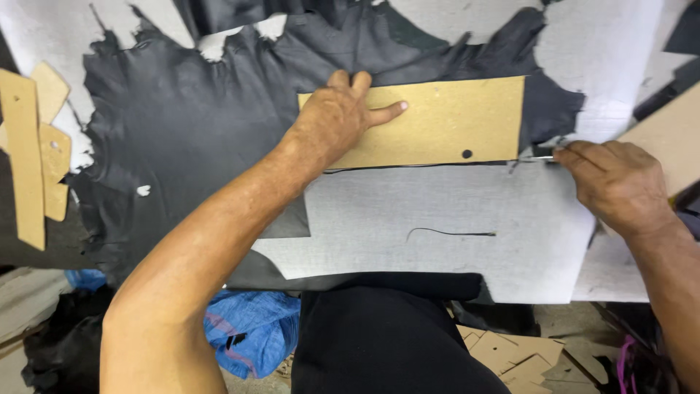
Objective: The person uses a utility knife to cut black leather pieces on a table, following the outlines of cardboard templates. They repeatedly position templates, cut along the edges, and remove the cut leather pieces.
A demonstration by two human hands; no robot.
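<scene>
I see my left hand (337,120) spread flat on the left end of the template (430,122), fingers open, pinning it onto the black leather (182,131). The template's long axis runs left to right across the white board (437,226), straight between my two hands. My right hand (616,182) is closed around a thin blade (538,157), tip touching the template's lower right corner, so the right hand is the nearer one to that bottom edge. The edge runs leftward from the blade toward my left wrist. More cardboard patterns (33,153) lie well apart at far left.
</scene>
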